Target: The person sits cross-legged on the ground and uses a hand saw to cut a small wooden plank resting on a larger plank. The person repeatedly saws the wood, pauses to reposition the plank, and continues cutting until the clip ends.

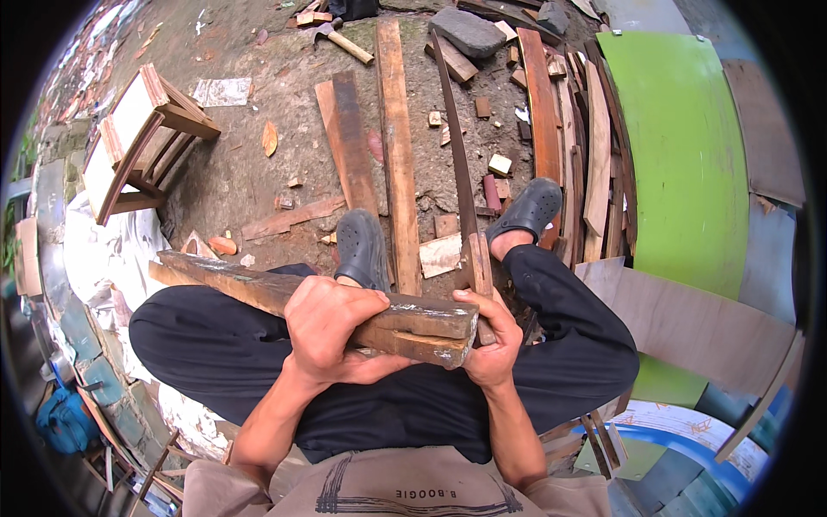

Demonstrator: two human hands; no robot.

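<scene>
I sit with dark trousers and grey clogs, a weathered wooden beam [233,280] lying across my lap. My left hand [332,332] wraps around the beam near its notched right end [431,332]. My right hand [491,340] sits at that end, its fingers closed around the lower part of a long thin dark strip of wood [457,164], which runs up and away over the ground. The strip's foot rests against the beam's end.
Loose planks [396,129] and offcuts lie on the dirt ahead. A hammer [340,39] lies at the top. A small wooden stool [138,138] stands at left, a green panel [680,155] at right, stacked boards [594,146] beside it.
</scene>
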